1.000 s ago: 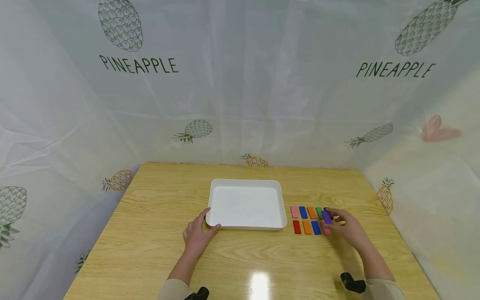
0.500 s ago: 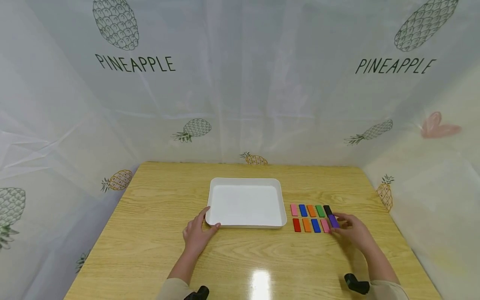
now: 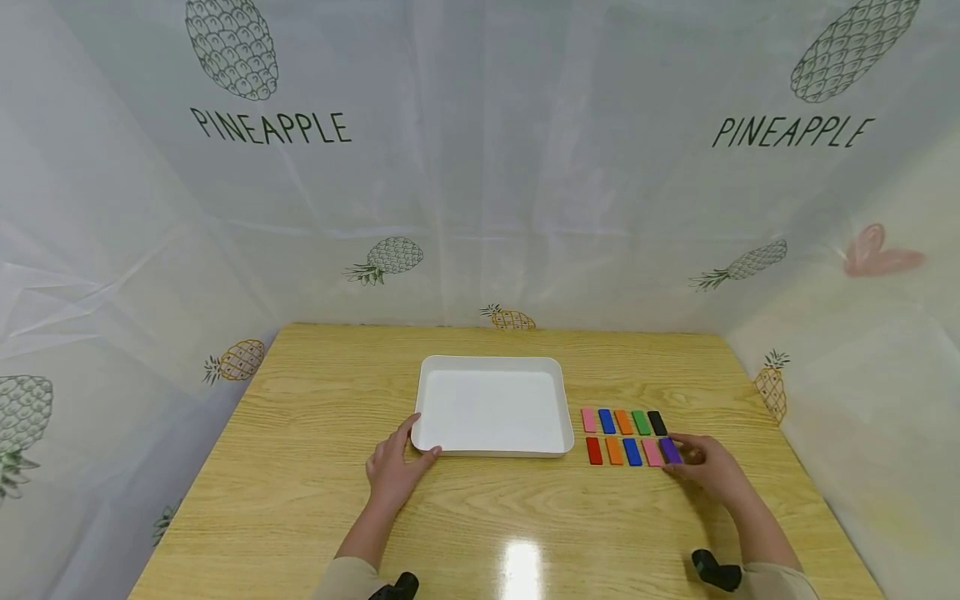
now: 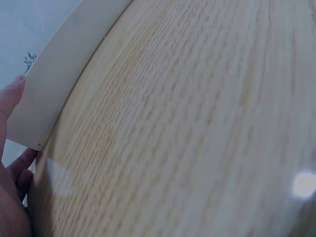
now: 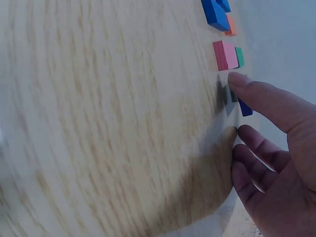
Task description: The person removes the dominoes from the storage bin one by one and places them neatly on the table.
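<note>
My left hand grips the near left corner of a white rectangular tray, thumb on the near wall and fingers along the left side. In the left wrist view, fingertips reach round the corner of the tray wall. My right hand pinches a purple block at the right end of the nearer row of coloured blocks. Beside it lies a pink block, and just beyond is a black block. In the right wrist view, the thumb partly covers the purple block.
Two rows of flat blocks lie right of the tray. The far row also has a green block, with orange, blue and pink ones leftward. A red block starts the near row. White pineapple-print sheets surround the wooden table.
My right hand has moved right and toward me with the purple block, from over the green and black blocks to beside the near pink block. My left hand stays at the tray corner.
</note>
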Available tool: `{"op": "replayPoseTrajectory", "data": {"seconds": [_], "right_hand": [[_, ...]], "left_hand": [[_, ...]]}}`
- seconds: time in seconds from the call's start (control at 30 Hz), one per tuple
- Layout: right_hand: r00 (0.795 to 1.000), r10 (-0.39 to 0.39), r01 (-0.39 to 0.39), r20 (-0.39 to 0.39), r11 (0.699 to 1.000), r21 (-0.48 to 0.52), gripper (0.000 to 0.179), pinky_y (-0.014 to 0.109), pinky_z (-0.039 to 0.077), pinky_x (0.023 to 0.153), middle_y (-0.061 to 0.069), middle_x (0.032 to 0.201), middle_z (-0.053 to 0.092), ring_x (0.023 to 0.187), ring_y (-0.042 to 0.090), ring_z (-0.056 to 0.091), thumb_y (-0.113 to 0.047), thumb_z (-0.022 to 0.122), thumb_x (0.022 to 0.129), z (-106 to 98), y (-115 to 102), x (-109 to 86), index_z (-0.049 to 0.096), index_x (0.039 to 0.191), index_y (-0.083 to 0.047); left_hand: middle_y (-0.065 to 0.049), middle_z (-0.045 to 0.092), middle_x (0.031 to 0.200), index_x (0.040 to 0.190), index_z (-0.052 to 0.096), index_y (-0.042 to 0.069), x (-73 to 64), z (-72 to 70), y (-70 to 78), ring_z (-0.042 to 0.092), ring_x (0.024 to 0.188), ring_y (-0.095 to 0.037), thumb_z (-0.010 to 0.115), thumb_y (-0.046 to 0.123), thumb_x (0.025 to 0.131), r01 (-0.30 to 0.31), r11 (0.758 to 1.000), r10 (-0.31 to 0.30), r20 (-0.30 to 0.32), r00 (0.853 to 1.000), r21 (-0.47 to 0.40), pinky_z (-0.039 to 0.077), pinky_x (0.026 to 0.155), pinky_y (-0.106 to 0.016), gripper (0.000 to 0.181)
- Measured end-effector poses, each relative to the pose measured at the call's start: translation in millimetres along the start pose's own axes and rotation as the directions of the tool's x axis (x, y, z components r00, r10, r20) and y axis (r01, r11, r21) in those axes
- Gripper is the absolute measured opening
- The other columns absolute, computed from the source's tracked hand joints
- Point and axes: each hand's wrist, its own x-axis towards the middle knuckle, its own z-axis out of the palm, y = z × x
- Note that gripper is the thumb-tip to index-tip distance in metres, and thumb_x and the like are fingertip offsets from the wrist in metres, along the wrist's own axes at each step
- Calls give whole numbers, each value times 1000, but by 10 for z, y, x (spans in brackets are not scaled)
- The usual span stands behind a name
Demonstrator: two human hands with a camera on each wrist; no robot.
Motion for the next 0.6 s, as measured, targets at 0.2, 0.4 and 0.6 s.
{"op": "replayPoseTrajectory", "data": {"seconds": [0.2,0.4,0.6], "right_hand": [[1000,7,-8,-17,999,-40,61,48,46,75,18,106,58,91,31,55,-27,79,83,17,5,-11,57,129,6],[999,27,-28,-25,998,-56,60,43,44,72,16,103,55,88,29,53,-26,80,82,30,-5,-1,58,128,5],[999,51,-51,-15,998,-44,60,42,44,71,17,104,54,88,29,52,-26,80,82,21,-10,20,58,129,5]], "left_hand": [[-12,51,141,146,43,27,-2,3,-5,38,127,-41,72,54,83,-1,1000,1,3,1000,1,15,100,-60,75],[-11,51,141,146,43,27,1,2,-4,38,127,-41,72,54,83,0,1000,0,2,1000,0,16,100,-60,75],[-11,50,142,146,43,28,5,-3,-1,37,127,-40,72,54,83,9,1000,-9,7,1000,-11,15,100,-59,75]]}}
